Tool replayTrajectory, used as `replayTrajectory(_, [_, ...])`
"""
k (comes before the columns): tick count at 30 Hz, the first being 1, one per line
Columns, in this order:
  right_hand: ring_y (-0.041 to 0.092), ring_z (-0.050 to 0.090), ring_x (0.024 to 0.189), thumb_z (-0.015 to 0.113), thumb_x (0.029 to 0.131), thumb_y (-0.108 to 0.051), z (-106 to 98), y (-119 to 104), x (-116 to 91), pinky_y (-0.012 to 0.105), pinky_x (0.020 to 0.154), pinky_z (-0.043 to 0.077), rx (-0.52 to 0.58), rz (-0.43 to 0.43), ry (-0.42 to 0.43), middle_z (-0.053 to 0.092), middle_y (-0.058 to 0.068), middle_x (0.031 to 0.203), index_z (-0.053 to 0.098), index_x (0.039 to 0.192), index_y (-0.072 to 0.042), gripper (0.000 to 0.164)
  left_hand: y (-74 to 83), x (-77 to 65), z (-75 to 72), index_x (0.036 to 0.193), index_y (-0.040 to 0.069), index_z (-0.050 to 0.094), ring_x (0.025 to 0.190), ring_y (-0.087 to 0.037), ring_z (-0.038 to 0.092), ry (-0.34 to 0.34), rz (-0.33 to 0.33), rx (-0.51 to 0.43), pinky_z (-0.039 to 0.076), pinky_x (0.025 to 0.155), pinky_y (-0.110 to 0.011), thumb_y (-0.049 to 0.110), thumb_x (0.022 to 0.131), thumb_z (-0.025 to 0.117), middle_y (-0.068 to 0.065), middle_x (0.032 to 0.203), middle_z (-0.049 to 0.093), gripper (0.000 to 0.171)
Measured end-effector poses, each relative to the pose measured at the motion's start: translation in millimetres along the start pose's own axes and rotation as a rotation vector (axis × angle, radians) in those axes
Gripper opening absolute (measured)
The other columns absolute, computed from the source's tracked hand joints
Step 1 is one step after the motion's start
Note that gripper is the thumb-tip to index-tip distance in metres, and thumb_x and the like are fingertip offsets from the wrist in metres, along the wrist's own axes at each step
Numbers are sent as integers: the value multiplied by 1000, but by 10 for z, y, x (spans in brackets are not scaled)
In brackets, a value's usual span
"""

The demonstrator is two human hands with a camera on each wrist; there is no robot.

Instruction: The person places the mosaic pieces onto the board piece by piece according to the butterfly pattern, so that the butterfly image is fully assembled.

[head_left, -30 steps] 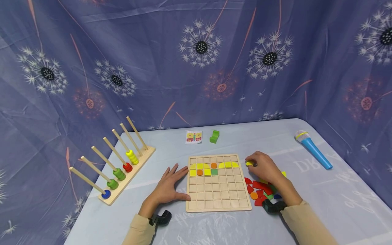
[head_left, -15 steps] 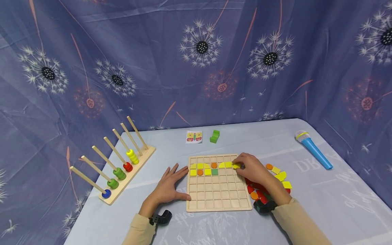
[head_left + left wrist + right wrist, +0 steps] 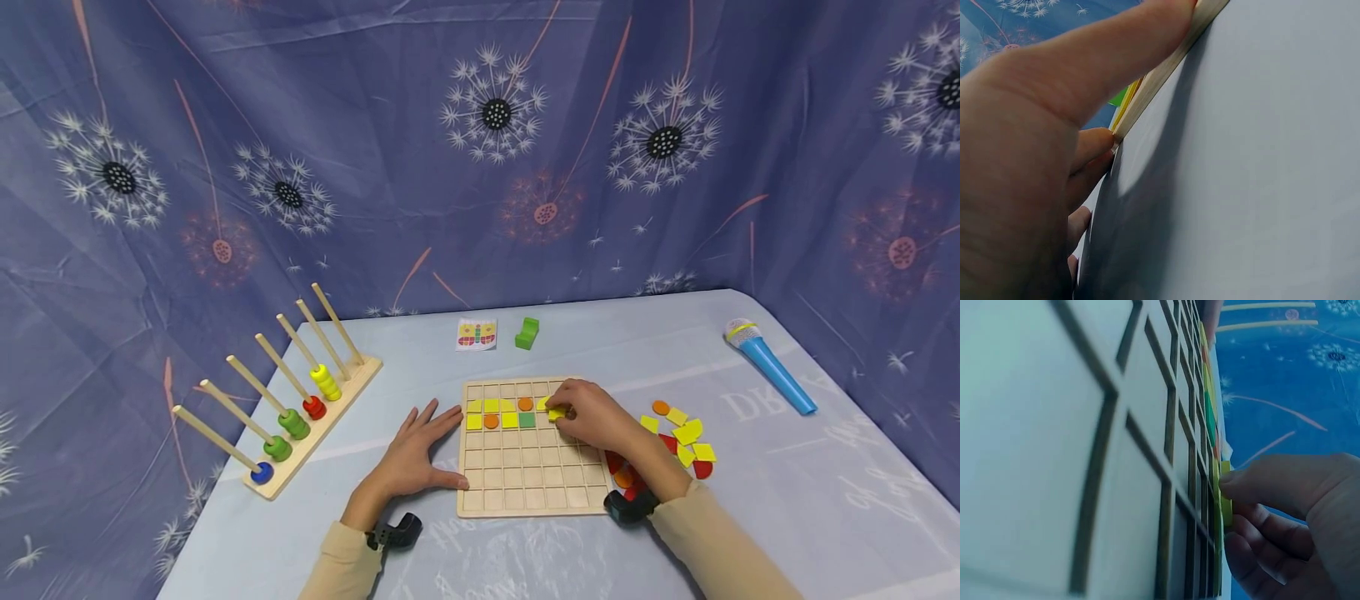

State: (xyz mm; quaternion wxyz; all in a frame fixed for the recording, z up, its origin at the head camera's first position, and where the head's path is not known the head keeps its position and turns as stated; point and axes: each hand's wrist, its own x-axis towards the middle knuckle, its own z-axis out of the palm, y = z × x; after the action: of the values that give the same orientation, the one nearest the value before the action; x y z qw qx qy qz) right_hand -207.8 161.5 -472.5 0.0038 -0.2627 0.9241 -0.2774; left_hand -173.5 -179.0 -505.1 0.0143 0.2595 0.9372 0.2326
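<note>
A wooden grid board [image 3: 517, 480] lies flat in the head view, with yellow, orange and green tiles in its upper rows. Spread wide, my left hand [image 3: 416, 457] touches the board's left edge with fingertips and thumb; the left wrist view shows the thumb [image 3: 1116, 56] against that edge. Over the upper right cells, my right hand [image 3: 600, 417] pinches a yellow tile [image 3: 556, 413] between thumb and fingers. In the right wrist view the pinched tile [image 3: 1227, 506] is held edge-on close to the board's surface. That hand covers part of the top row.
Several loose yellow, red and orange tiles [image 3: 688, 431] lie right of the board, partly under my right forearm. Behind the board are a pattern card [image 3: 477, 335] and a green block [image 3: 527, 333]. A pegged bead rack [image 3: 311, 429] stands left; a blue toy microphone [image 3: 772, 371] lies right.
My right hand has carried the yellow tile left from beside the board to over its upper right cells. More of the loose tiles show now. My left hand has stayed put.
</note>
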Motion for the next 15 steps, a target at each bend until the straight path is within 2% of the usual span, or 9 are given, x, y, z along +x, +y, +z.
replayTrajectory(7, [14, 56, 87, 70, 77, -5, 43, -92, 73, 35, 79, 48, -10, -86, -26, 63, -5, 96, 75, 101, -12, 26, -5, 1, -7, 148, 19, 41, 144, -27, 13, 0, -3, 1, 5, 115, -49, 79, 58, 70, 11, 152, 34, 112])
replayTrajectory(15, [15, 57, 97, 71, 79, -8, 80, -128, 109, 36, 87, 47, -1, -33, -60, 61, -6, 101, 75, 104, -15, 26, -9, 2, -1, 149, 20, 40, 145, -24, 11, -14, -10, 3, 2, 115, -46, 78, 58, 70, 13, 152, 33, 112])
